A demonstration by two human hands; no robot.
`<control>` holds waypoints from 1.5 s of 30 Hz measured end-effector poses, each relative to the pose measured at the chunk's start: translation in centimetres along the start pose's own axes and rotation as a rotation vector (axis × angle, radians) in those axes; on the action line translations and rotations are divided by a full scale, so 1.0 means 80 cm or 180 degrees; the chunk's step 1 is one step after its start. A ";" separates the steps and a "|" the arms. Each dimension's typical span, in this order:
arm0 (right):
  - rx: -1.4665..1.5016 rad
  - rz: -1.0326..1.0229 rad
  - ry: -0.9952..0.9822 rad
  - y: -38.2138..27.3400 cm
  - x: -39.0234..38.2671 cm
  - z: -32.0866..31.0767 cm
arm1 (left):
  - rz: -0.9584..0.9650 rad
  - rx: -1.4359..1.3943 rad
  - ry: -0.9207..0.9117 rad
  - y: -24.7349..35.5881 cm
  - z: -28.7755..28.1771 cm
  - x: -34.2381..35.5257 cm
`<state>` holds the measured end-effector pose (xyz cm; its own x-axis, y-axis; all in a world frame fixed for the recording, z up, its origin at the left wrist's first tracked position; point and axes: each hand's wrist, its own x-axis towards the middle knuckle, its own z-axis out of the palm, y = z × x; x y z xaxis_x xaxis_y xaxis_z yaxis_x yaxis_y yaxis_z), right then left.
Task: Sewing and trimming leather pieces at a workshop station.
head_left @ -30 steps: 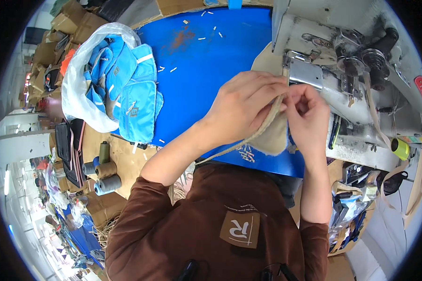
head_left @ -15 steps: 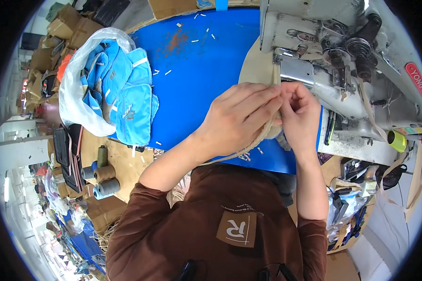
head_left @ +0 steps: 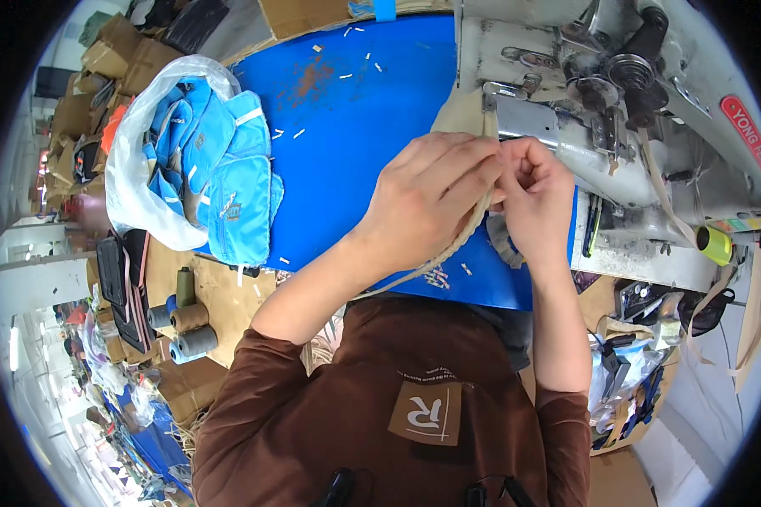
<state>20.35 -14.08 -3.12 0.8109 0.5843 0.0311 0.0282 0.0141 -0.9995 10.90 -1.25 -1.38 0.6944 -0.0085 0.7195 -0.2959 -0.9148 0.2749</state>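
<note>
A cream fabric piece [head_left: 460, 115] lies under the metal foot area of a sewing machine [head_left: 528, 127] at the right of the blue table. My left hand [head_left: 435, 190] is closed over the fabric's near edge, its fingers pressed together. My right hand [head_left: 539, 190] pinches at the same edge, thumb against curled forefinger, its fingertips touching those of my left hand. A cream cord [head_left: 423, 272] runs from beneath my left hand toward my lap. My hands hide most of the fabric between them.
At the left, a white plastic bag [head_left: 127, 182] holds light-blue fabric pouches [head_left: 237, 207]. Thread spools [head_left: 190, 317] stand on the wooden surface below. Thread scraps lie on the blue table [head_left: 338, 152]. A yellow-green cup-like holder [head_left: 715, 243] is fixed at the far right.
The view has shifted slightly, moving the machine and table up and left in it. Less of the cream fabric shows beyond my left hand. Both hands keep their hold.
</note>
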 end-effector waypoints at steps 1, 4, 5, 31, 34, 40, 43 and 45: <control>0.0113 0.0022 -0.0055 -0.003 0.002 0.002 | -0.0088 0.0024 0.0078 -0.001 0.001 0.000; 0.0024 0.0143 0.0009 -0.006 -0.005 0.005 | -0.0179 -0.0137 0.0081 0.000 0.002 0.001; 0.0066 0.0283 -0.0023 -0.005 -0.008 0.005 | -0.0193 -0.0119 0.0085 -0.003 0.000 0.000; -0.0591 -0.0307 0.0121 0.014 0.004 0.036 | -0.1045 -0.1194 -0.0221 -0.043 -0.016 0.020; -0.0977 -0.0495 0.0170 0.022 0.007 0.045 | -0.1185 -0.1408 -0.0347 -0.051 -0.020 0.026; -0.0720 -0.0580 0.0087 0.028 0.005 0.037 | -0.0366 -0.0683 -0.0567 -0.050 -0.018 0.027; -0.0513 -0.0384 -0.0043 0.018 0.006 0.029 | 0.0342 -0.0213 -0.0464 -0.055 -0.012 0.027; -0.0386 -0.0270 -0.0099 0.012 0.006 0.023 | 0.0516 0.0014 -0.0527 -0.048 -0.013 0.028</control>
<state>19.68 -12.34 -4.11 0.7843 0.6099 0.1135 0.1678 -0.0324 -0.9853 12.88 2.68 -0.19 0.7363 -0.2212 0.6395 -0.4097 -0.8979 0.1611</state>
